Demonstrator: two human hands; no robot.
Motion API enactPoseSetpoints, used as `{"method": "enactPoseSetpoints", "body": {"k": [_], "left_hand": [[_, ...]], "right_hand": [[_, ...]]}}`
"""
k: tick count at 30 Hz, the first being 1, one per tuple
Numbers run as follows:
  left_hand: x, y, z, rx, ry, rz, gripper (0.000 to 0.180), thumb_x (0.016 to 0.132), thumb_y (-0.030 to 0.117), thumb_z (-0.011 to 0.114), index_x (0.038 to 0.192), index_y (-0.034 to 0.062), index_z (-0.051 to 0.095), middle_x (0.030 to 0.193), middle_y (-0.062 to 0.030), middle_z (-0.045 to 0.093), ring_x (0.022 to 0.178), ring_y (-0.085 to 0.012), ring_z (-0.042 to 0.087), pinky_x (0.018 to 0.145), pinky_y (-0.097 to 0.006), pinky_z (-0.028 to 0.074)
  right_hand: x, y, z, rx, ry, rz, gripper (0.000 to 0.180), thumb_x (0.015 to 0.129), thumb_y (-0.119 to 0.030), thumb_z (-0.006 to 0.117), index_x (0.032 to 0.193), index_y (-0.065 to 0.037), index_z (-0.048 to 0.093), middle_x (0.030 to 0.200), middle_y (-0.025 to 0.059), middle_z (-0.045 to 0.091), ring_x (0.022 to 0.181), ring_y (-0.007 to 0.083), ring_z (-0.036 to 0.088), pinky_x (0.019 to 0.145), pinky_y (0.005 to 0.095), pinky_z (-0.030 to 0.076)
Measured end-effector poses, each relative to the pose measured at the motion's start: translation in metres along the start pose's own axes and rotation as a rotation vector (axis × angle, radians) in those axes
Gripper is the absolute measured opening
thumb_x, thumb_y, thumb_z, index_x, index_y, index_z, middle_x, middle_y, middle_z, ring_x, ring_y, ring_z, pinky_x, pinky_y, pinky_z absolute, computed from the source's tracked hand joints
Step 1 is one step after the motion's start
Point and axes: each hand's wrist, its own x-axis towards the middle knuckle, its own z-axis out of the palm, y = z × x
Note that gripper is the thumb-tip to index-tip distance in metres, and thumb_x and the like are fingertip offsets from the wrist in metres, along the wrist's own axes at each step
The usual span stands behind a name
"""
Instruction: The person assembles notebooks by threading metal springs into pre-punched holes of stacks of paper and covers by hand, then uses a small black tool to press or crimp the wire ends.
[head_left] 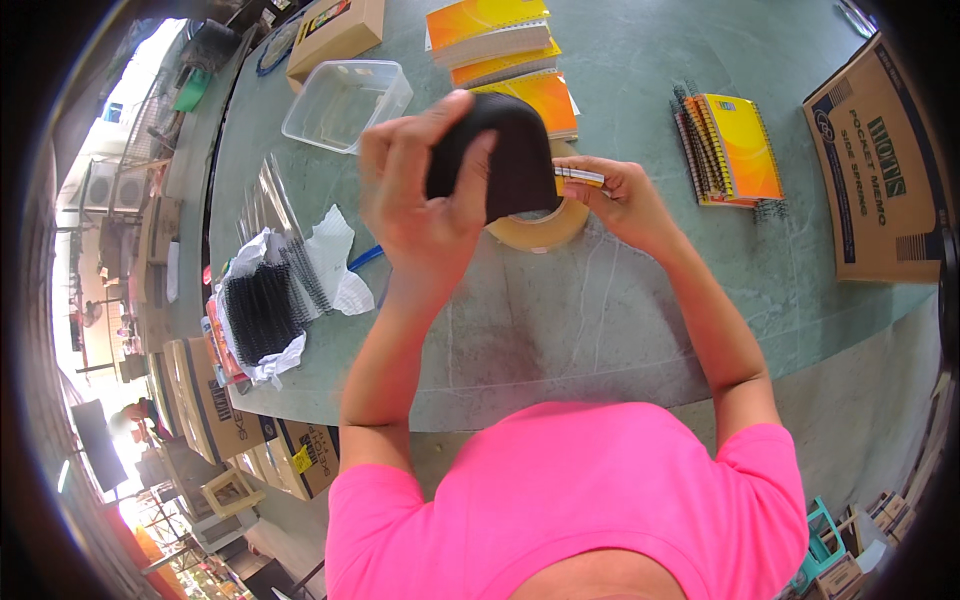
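Observation:
My left hand (425,185) is wrapped round a dark brown-black block (510,150) with a rounded top, held up over the table; its exact kind I cannot make out. Just right of it, my right hand (620,195) pinches a small notepad (580,177), seen edge-on with white pages and a bit of orange. The block hides part of this pad. Beneath both hands a broad tan ring, like a roll of tape (540,235), lies on the table. Beyond them runs a row of yellow-orange notebooks (495,45), their lower end partly covered by the block.
A stack of spiral notebooks (740,150) stands right of my hands, near a large cardboard box (880,165). Leftward are a clear plastic tub (345,105), black spiral coils (262,312) on torn white paper (335,260), and a blue strip (365,257). Cartons (215,400) stand below the table's left edge.

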Motion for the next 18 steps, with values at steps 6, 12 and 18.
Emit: {"method": "enactPoseSetpoints", "body": {"k": [6, 12, 18], "left_hand": [[-0.052, 0.008, 0.007, -0.089, -0.619, 0.059, 0.028, 0.071, 0.007, 0.073, 0.098, 0.0068, 0.065, 0.089, -0.0083, 0.062, 0.077, -0.0191, 0.061, 0.065, -0.029, 0.048], [-0.013, 0.002, 0.010, -0.106, -0.407, 0.084, 0.026, 0.070, 0.003, 0.072, 0.095, 0.0089, 0.065, 0.085, -0.0109, 0.060, 0.079, -0.0256, 0.060, 0.069, -0.032, 0.048], [-0.070, 0.014, 0.006, -0.137, -0.697, 0.017, 0.028, 0.074, 0.012, 0.069, 0.101, 0.0088, 0.063, 0.093, -0.0094, 0.055, 0.087, -0.0296, 0.057, 0.074, -0.037, 0.047]], "right_hand": [[0.003, 0.001, 0.001, -0.114, -0.012, -0.090, 0.026, 0.086, -0.002, 0.058, 0.112, 0.001, 0.060, 0.089, 0.0003, 0.067, 0.078, 0.0026, 0.052, 0.069, 0.0199, 0.045], [0.000, 0.004, -0.007, -0.097, -0.061, 0.015, 0.026, 0.089, 0.000, 0.055, 0.115, 0.002, 0.058, 0.103, 0.0024, 0.064, 0.093, 0.0068, 0.057, 0.082, 0.0217, 0.047], [0.002, 0.003, -0.008, -0.191, 0.056, -0.194, 0.027, 0.084, -0.014, 0.064, 0.110, -0.006, 0.063, 0.083, 0.0046, 0.068, 0.070, 0.0062, 0.051, 0.064, 0.0243, 0.045]]}}
